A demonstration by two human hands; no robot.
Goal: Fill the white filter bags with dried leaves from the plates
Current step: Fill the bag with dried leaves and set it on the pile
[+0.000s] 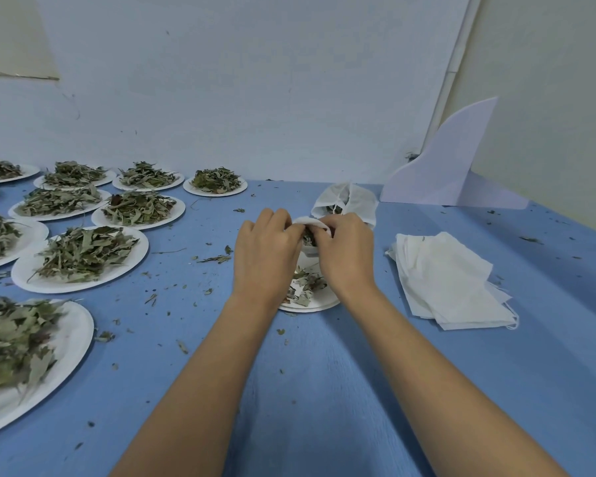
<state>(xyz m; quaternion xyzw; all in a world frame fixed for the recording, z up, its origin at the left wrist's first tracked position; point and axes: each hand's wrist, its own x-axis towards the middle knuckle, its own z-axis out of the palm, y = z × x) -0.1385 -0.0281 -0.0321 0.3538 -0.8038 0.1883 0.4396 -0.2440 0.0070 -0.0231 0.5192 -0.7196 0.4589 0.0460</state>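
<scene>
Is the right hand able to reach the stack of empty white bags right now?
Likely not yet: the right hand and left hand both pinch the bag being filled. The stack lies uncovered to the right.

Table surface, covered in blue cloth [324, 390], creased in places. Pale blue-white wall panel [255, 80] is set behind the table along its far edge, marked with faint scuffs. White curved board [455, 160] is stood upright at the far right corner, leaned against the panel. White vertical strip [458, 53] is fixed along the panel's right edge. Cream wall [547, 98] is seen to the right.
</scene>
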